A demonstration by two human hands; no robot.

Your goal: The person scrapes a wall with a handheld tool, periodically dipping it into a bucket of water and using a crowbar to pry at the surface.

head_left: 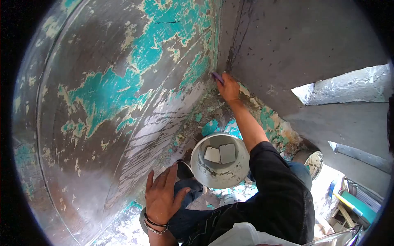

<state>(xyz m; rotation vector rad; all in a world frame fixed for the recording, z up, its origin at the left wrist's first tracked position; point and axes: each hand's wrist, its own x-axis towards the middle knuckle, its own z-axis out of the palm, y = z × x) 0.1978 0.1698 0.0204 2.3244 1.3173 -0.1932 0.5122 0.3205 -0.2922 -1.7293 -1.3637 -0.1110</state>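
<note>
My right hand (pixel 230 89) reaches out to the corner where two walls meet, with its fingers wrapped round a small purple-handled tool (pixel 217 77). The working end of that tool is too small to make out. My left hand (pixel 164 200) hovers over my left knee near the wall, fingers spread and holding nothing. Between my legs stands a pale, dirty bucket (pixel 200 164). Inside it lie two flat rectangular pieces, one whitish (pixel 212 155) and one grey (pixel 227 153).
The left wall (pixel 106 94) shows turquoise paint in peeling patches. Grey plaster covers the right wall (pixel 312 37), which has two slot-like openings. Paint flakes litter the floor (pixel 197 117). A stained container (pixel 314 164) lies at the right, above a pile of assorted items (pixel 359 207).
</note>
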